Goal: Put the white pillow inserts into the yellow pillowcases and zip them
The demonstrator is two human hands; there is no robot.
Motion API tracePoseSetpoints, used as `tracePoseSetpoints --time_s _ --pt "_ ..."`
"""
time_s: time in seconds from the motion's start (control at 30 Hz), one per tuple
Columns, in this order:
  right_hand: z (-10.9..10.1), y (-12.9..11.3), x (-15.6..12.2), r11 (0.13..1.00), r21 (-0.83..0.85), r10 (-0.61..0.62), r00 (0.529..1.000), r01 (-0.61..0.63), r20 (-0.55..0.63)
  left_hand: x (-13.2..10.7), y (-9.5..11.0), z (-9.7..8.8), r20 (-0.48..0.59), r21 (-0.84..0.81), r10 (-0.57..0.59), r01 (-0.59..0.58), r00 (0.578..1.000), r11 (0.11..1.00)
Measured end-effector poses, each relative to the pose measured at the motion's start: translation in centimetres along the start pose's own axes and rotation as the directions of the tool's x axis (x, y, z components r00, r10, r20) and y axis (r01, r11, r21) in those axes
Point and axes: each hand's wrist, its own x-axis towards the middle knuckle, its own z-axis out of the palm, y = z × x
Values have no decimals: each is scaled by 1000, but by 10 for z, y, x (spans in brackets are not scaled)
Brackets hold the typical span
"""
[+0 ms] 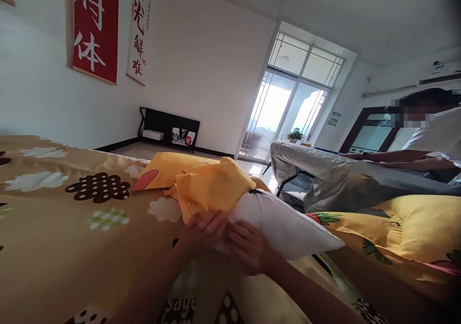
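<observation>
A white pillow [284,223] lies on the patterned bedspread [118,257], its far-left part inside a yellow pillowcase [212,185]. At the near side of the case's opening, my left hand [207,230] is closed on the pillowcase edge. Close beside it, my right hand [248,245] pinches at the near edge of the white pillow, where the yellow fabric ends. Exactly what lies between the right fingertips is hidden. The pillow's bare corner points right, and the bunched case covers the other end.
Right of the pillow lies another yellow pillow [432,228] with printed fruit. Beyond it stands a table under a silvery cover [306,165], where a person [435,132] leans over. A low black rack [169,127] stands by the wall, left of the glass doors [281,113].
</observation>
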Motion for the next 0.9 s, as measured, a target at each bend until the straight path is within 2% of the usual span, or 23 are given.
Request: tracePoseSetpoints --time_s 0.1,0.17,0.2,0.27,0.37,0.4,0.43,0.47,0.5,0.57,0.63,0.7,0.8,0.9 --pt "-28 -18 -38 990 -127 70 995 -59 77 10 7 -4 61 -90 157 -151 986 984" --pt "-49 -22 -70 932 -302 227 973 -203 47 14 10 -6 66 -117 178 -169 982 979" --pt "-59 -22 -87 868 -387 336 942 -310 0 14 10 -7 55 -119 165 -158 985 980" --pt "-76 -16 -118 696 -480 543 829 -534 -135 13 11 -8 37 -119 128 -122 991 985" --pt "-87 -4 -148 464 -384 762 581 -798 -287 11 14 -9 36 -109 66 -62 997 992" --pt "-86 -1 -153 415 -326 804 510 -849 -306 12 15 -10 41 -101 54 -50 998 994" --pt "-84 2 -155 380 -279 830 458 -882 -319 14 16 -11 43 -93 50 -46 998 995" --pt "-80 6 -154 359 -251 845 428 -899 -322 16 18 -13 46 -84 49 -45 998 995" --pt "-75 10 -151 359 -237 850 422 -902 -315 19 19 -17 57 -72 51 -47 997 996" --pt "-67 17 -136 392 -225 851 444 -892 -279 24 22 -28 108 -32 54 -51 993 998" --pt "-61 22 -113 423 -193 850 462 -885 -252 26 24 -47 180 16 42 -46 983 999" --pt "-57 21 -85 478 -136 823 497 -868 -276 29 23 -71 214 43 7 -16 977 999" --pt "-50 5 -38 654 -6 713 619 -756 -330 42 18 -111 203 16 -27 24 979 1000" --pt "-40 -26 7 844 87 525 781 -530 -338 73 5 -135 217 -32 -70 79 974 996"
